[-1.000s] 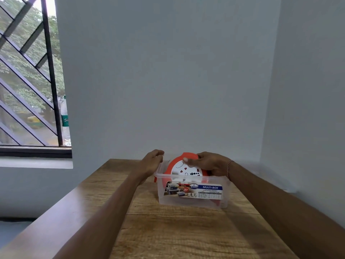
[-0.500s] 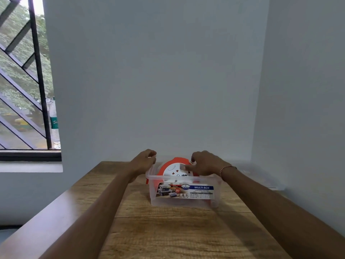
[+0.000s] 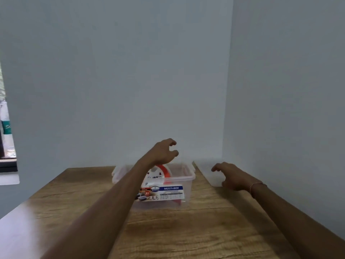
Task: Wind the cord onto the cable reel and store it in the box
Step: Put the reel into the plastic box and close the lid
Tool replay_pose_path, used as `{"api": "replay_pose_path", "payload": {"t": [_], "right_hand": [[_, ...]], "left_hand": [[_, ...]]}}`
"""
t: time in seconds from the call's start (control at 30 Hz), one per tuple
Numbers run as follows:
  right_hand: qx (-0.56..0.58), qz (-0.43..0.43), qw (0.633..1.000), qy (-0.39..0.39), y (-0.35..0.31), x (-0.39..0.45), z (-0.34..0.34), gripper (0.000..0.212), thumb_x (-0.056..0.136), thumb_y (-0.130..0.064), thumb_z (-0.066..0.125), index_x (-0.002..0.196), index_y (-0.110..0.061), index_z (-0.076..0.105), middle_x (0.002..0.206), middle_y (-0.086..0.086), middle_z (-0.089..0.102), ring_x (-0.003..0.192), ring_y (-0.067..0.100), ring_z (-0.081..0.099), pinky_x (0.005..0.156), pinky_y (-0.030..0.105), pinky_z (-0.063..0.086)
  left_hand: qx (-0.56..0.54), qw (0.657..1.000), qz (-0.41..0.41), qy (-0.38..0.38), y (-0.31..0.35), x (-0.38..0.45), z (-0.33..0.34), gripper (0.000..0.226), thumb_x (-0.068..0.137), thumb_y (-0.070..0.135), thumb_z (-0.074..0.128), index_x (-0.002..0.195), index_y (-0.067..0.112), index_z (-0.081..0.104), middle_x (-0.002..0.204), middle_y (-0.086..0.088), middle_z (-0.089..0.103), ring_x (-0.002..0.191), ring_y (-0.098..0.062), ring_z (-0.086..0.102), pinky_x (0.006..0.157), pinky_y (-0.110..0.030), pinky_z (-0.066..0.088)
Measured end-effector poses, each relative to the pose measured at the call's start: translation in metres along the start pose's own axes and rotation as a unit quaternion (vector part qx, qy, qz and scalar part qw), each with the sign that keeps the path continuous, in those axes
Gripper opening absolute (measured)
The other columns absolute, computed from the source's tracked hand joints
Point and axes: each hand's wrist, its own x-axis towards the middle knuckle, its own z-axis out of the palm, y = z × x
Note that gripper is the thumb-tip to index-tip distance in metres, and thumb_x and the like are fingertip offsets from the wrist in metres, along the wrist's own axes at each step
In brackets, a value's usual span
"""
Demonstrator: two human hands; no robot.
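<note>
A clear plastic box [image 3: 188,178] with a blue MULTI-BOX label stands on the wooden table [image 3: 186,230]. Inside it leans the orange and white cable reel [image 3: 160,174], partly hidden behind my left forearm. My left hand [image 3: 163,152] hovers above the box with loosely curled fingers and holds nothing. My right hand [image 3: 231,176] reaches to the right over a clear lid [image 3: 207,171] lying against the wall, fingers spread and relaxed, touching or just above it. The cord itself is not visible.
White walls close off the table at the back and on the right. A window edge [image 3: 7,137] with a bottle shows at far left. The table's left edge runs diagonally at lower left.
Both hands have let go of the reel and box. The left hand rose above the box; the right hand moved right to the lid. The view panned right.
</note>
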Motion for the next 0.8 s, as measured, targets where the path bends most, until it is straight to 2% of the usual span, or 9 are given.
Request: {"api": "replay_pose_path", "payload": {"t": [0.1,0.23,0.37,0.43,0.5,0.6,0.7,0.8], "right_hand": [[-0.026,0.011,1.000,-0.006,0.018,-0.005,0.009,0.057,0.085,-0.010,0.064,0.136,-0.027,0.044,0.141,0.000,0.041,0.127,0.018,0.042,0.102,0.029,0.038],[-0.089,-0.040,0.995,0.027,0.031,-0.010,0.009,0.049,0.090,-0.032,0.061,0.136,-0.023,0.046,0.141,-0.001,0.042,0.122,0.017,0.045,0.097,0.028,0.041],[-0.204,-0.112,0.971,0.050,0.033,-0.009,0.017,0.041,0.094,-0.032,0.048,0.131,-0.016,0.052,0.138,0.004,0.048,0.119,0.022,0.048,0.094,0.035,0.044],[-0.256,-0.134,0.955,0.068,0.031,-0.008,0.020,0.034,0.095,-0.031,0.044,0.120,-0.013,0.058,0.128,0.006,0.056,0.110,0.026,0.055,0.086,0.039,0.047],[-0.301,-0.160,0.938,0.072,0.028,-0.010,0.020,0.022,0.094,-0.025,0.044,0.101,-0.010,0.059,0.104,0.009,0.064,0.090,0.027,0.061,0.070,0.038,0.048],[-0.325,-0.163,0.927,0.093,0.022,-0.016,0.017,0.002,0.087,-0.012,0.054,0.086,-0.012,0.053,0.080,0.007,0.064,0.066,0.026,0.059,0.053,0.035,0.040],[-0.292,-0.142,0.926,0.194,0.019,-0.018,0.006,0.016,0.076,-0.002,0.067,0.078,-0.013,0.056,0.063,0.001,0.058,0.048,0.020,0.053,0.042,0.029,0.035],[-0.224,-0.136,0.919,0.293,0.011,-0.018,-0.014,0.015,0.082,-0.008,0.067,0.079,-0.016,0.055,0.062,-0.002,0.058,0.044,0.018,0.049,0.041,0.028,0.038]], "left_hand": [[0.023,0.999,0.019,-0.026,0.016,0.013,0.017,0.053,0.094,0.029,0.056,0.143,0.014,0.042,0.149,-0.007,0.045,0.133,-0.025,0.045,0.104,-0.035,0.037],[0.038,0.998,0.028,-0.038,0.027,0.027,0.031,0.053,0.094,0.028,0.056,0.143,0.012,0.041,0.148,-0.008,0.045,0.131,-0.026,0.048,0.103,-0.035,0.040],[0.040,0.998,0.012,-0.045,0.030,0.034,0.039,0.054,0.094,0.027,0.055,0.142,0.009,0.040,0.147,-0.010,0.046,0.130,-0.027,0.048,0.102,-0.035,0.041],[0.038,0.998,0.007,-0.048,0.030,0.035,0.042,0.054,0.094,0.027,0.055,0.142,0.008,0.040,0.147,-0.010,0.046,0.129,-0.027,0.049,0.101,-0.034,0.041],[0.041,0.998,0.005,-0.048,0.030,0.036,0.046,0.053,0.094,0.026,0.055,0.142,0.008,0.040,0.146,-0.011,0.047,0.129,-0.027,0.049,0.101,-0.035,0.042],[0.045,0.998,0.007,-0.045,0.032,0.035,0.049,0.052,0.094,0.027,0.055,0.141,0.008,0.042,0.145,-0.010,0.048,0.128,-0.026,0.050,0.101,-0.035,0.043],[0.036,0.998,0.011,-0.041,0.034,0.032,0.047,0.054,0.093,0.027,0.057,0.141,0.009,0.041,0.145,-0.010,0.048,0.127,-0.026,0.050,0.101,-0.036,0.044],[0.027,0.999,0.014,-0.029,0.030,0.030,0.041,0.060,0.092,0.028,0.059,0.144,0.010,0.036,0.148,-0.010,0.044,0.129,-0.027,0.048,0.102,-0.037,0.043]]}}
